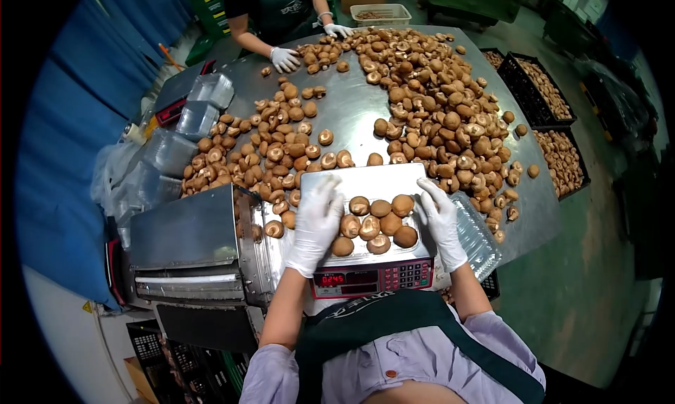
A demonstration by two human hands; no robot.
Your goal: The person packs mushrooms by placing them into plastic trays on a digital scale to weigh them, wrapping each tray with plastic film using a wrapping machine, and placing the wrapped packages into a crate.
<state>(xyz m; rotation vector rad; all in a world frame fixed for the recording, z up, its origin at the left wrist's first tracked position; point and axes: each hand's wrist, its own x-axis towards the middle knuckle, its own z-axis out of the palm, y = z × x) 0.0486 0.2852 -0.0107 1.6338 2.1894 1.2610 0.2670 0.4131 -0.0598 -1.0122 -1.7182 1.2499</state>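
Observation:
A digital scale (pixel 373 274) sits before me, with red digits lit on its front panel. Several brown shiitake mushrooms (pixel 369 227) lie grouped on its metal plate (pixel 365 181). My left hand (pixel 318 225), in a white glove, is at the plate's left side, fingers stretched forward and nothing visible in them. On the opposite side, my right hand (pixel 441 221), also gloved, is open along the plate's right edge. Its fingertips are close to the mushrooms; whether they touch is unclear. A clear plastic tray (pixel 474 235) lies just right of that hand.
A large mushroom heap (pixel 450 116) covers the table's right half; a smaller pile (pixel 274 147) is at left. Stacked clear trays (pixel 172 151) stand beyond it. A metal machine (pixel 186 228) adjoins the scale. Across the table, a co-worker's gloved hands (pixel 285 60) touch mushrooms. Filled crates (pixel 538 88) stand at right.

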